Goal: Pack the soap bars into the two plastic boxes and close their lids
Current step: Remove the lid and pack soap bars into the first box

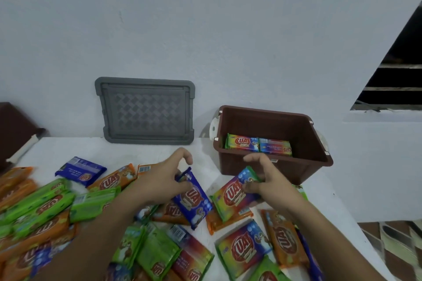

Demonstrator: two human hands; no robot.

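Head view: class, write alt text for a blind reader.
A person's left hand holds a blue soap bar and the right hand a rainbow bar, over loose bars on a white table. An open brown box holds two bars; a grey lid leans against the wall.

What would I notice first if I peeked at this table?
The heap of bright green, orange and blue wrapped soap bars covers the left and front of the white table. In the middle, the left hand grips a blue wrapped soap bar and the right hand a rainbow-coloured bar, before the open brown plastic box holding two bars.
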